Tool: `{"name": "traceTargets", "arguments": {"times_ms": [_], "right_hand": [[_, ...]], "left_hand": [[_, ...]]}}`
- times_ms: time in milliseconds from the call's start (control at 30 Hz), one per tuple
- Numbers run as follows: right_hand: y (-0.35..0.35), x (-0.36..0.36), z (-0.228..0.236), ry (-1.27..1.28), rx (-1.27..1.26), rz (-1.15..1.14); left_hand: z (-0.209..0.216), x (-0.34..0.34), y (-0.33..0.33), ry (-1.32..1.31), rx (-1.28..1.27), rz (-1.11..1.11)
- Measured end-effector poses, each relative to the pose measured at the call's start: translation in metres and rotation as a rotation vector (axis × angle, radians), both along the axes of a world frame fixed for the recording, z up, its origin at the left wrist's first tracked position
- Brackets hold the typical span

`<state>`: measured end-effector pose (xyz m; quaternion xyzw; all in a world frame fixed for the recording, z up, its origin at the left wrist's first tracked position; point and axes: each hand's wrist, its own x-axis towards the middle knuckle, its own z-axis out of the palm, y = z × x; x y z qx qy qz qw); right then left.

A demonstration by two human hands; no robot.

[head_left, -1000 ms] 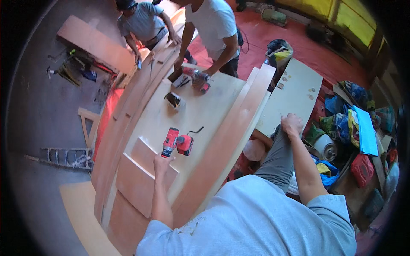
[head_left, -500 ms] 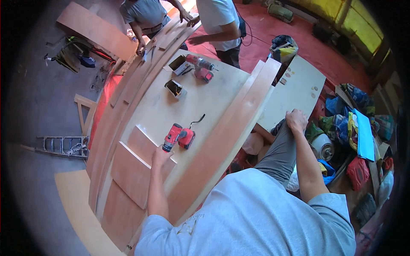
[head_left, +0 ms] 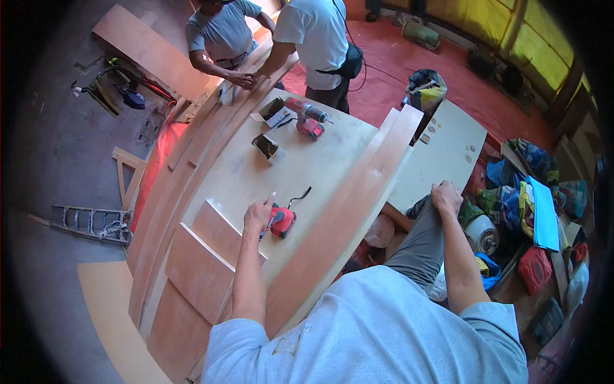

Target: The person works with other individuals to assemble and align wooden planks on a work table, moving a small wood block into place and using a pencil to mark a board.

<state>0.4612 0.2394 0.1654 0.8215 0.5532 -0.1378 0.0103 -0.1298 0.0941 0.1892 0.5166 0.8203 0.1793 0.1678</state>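
My left hand [head_left: 257, 219] is closed over the body of a red and black cordless drill [head_left: 281, 221] lying on the pale workbench top [head_left: 307, 157]. One finger points forward, and the hand hides most of the drill's head; its battery end and a dark strap show beside the fingers. My right hand [head_left: 446, 197] rests on my raised knee in grey trousers [head_left: 419, 233], its fingers bent over it. Left of the drill lie reddish plywood panels [head_left: 201, 272]. Farther along the bench are a second cordless drill [head_left: 309, 118] and two small open boxes [head_left: 267, 148].
Long curved wooden strips [head_left: 185, 173] line the bench's left side, and a thick curved wooden piece [head_left: 345, 217] its right. Two people [head_left: 320, 48] work at the far end. A stepladder [head_left: 93, 223] lies at left; bags and a blue sheet [head_left: 542, 208] crowd the right.
My left hand has moved forward and right, from the drill's chuck end onto its body. The two people's hands have come together over the wooden strips. My right hand stays on my knee.
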Motion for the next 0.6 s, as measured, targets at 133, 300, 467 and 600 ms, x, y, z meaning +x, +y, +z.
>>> {"name": "traceTargets", "arguments": {"times_ms": [133,300,467,600], "right_hand": [[0.002,0.003,0.002,-0.024,-0.002,-0.024],[0.007,0.006,-0.001,-0.022,-0.039,-0.055],[0.005,0.005,-0.008,-0.024,0.014,-0.025],[0.004,0.002,-0.01,-0.041,0.033,-0.016]], "left_hand": [[-0.011,-0.005,0.003,-0.032,-0.247,0.067],[-0.011,-0.006,0.004,-0.017,-0.172,0.013],[-0.014,-0.006,0.002,-0.052,-0.161,0.066],[-0.011,-0.005,0.002,-0.056,-0.167,0.059]]}}
